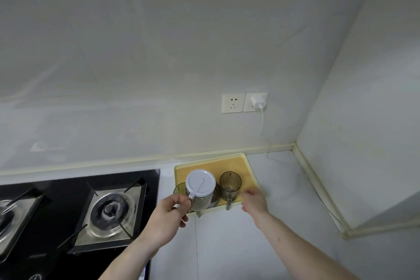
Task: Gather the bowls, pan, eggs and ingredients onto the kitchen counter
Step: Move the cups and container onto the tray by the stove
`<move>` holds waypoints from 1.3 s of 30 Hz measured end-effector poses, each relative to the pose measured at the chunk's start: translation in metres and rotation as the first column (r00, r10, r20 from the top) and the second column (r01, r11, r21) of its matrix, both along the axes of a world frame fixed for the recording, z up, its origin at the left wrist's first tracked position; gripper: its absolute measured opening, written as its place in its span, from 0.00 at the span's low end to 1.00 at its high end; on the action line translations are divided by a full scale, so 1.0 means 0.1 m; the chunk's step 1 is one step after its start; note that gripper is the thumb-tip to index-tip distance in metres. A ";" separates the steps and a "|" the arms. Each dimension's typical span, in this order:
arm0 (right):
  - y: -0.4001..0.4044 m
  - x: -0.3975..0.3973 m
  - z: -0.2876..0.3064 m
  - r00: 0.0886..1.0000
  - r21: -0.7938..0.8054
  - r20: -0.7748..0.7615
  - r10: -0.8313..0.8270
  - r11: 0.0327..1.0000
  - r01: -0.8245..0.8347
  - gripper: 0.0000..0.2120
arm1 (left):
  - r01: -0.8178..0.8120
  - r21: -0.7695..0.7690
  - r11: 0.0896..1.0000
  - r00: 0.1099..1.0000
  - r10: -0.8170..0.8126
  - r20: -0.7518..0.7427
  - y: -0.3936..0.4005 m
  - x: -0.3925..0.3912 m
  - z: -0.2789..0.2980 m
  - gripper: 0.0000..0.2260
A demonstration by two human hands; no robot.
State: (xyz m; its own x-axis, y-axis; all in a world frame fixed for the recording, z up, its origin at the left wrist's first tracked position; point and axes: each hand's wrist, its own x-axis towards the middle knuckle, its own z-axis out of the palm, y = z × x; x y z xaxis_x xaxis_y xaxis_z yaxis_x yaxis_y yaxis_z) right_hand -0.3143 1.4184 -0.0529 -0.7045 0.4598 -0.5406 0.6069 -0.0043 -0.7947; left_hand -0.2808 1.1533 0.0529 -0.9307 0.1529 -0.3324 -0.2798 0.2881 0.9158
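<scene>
From the head view, the left hand (pixel 168 212) pinches the handle of a white-lidded clear seasoning jar (pixel 200 188) above the front-left corner of the yellow tray (pixel 241 162). The right hand (pixel 254 202), fingers loose, touches the tray's front-right edge beside a brownish lidless jar (pixel 230 185).

A black gas hob (pixel 75 216) with two burners sits at the left. On the wall, a double socket (pixel 244 102) holds a white charger (pixel 259 101), and its cable (pixel 262 120) hangs down toward the corner.
</scene>
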 end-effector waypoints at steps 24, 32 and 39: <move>0.26 -0.15 1.27 0.827 0.232 -0.020 0.561 0.808 -0.542 0.30 | 0.318 -0.278 0.907 0.904 -0.378 -0.200 0.98 -0.54 -0.08 0.05; 0.36 -0.35 1.11 0.849 0.320 0.094 0.519 0.792 -0.520 0.24 | 0.325 -0.326 0.888 0.848 -0.426 -0.315 1.01 -0.56 -0.14 0.02; 0.79 -0.64 0.85 0.846 0.529 0.260 0.465 0.664 -0.528 0.33 | 0.222 -0.418 0.881 0.902 -0.349 -0.256 0.41 -0.57 -0.17 0.05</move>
